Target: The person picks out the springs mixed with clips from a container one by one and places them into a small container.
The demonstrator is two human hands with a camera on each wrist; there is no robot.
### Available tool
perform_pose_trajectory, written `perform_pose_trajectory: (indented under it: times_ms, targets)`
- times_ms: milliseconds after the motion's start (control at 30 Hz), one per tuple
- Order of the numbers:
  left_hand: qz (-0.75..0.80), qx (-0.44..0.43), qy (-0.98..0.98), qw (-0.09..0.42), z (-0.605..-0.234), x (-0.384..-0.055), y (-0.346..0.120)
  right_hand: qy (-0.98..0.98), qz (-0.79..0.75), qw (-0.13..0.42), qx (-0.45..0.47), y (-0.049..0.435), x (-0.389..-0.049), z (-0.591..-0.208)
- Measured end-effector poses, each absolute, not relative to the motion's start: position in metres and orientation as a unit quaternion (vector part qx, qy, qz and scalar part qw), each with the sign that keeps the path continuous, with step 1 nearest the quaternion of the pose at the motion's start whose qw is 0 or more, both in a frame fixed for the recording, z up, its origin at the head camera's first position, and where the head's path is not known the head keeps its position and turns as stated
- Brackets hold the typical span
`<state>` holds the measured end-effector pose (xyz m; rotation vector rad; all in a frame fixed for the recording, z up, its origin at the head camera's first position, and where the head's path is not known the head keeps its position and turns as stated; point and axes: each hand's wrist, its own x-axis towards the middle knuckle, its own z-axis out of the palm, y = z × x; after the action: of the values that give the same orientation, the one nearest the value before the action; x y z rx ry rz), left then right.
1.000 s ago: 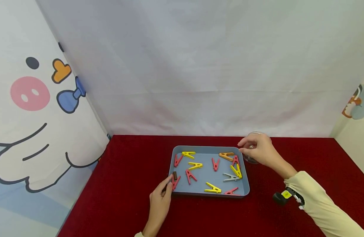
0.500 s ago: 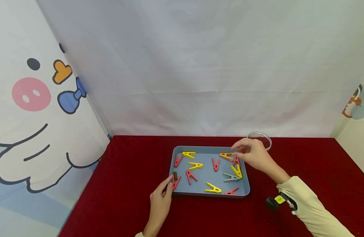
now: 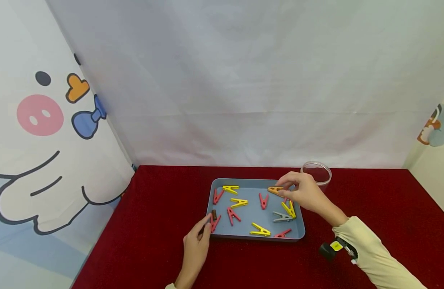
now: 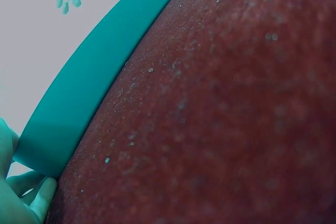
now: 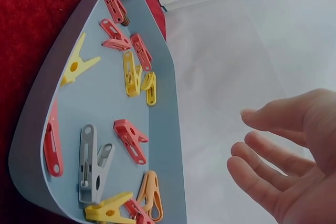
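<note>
My left hand [image 3: 196,245] grips the left front corner of a blue-grey tray [image 3: 245,220]; in the left wrist view its fingers [image 4: 44,198] pinch the tray wall. Clothespins in red, yellow, grey and orange lie scattered inside. Beside the left fingertips is a small brown coil spring [image 3: 214,214]. My right hand [image 3: 305,192] is over the back right corner, fingertips close to the orange clothespin [image 3: 275,190]. Seen from the right wrist, the thumb and fingers are apart and hold nothing. A grey clothespin [image 5: 94,166] and a yellow clothespin [image 5: 109,209] lie near that corner.
Behind the right hand stands a clear round container [image 3: 316,162], partly hidden by it. Dark red cloth [image 3: 164,200] covers the table. A white curtain [image 3: 222,100] hangs along the back, and a cartoon-printed sheet [image 3: 37,168] borders the left side.
My right hand has moved left from the clear container to above the orange clothespin, uncovering the container's rim. The left hand has stayed at the tray corner.
</note>
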<state>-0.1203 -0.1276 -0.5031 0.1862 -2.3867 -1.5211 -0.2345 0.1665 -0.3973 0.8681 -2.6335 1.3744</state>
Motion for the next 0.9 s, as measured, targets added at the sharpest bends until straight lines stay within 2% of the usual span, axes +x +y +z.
perform_pose_trajectory:
  times_ms: [533, 900]
  targets:
    - [-0.527, 0.070, -0.834, 0.150, -0.504, -0.121, -0.127, -0.857, 0.410, 0.035, 0.309, 0.144, -0.239, -0.413]
    - [-0.527, 0.066, -0.834, 0.149, -0.505, -0.122, -0.129, -0.851, 0.406, 0.018, 0.333, 0.124, -0.241, -0.422]
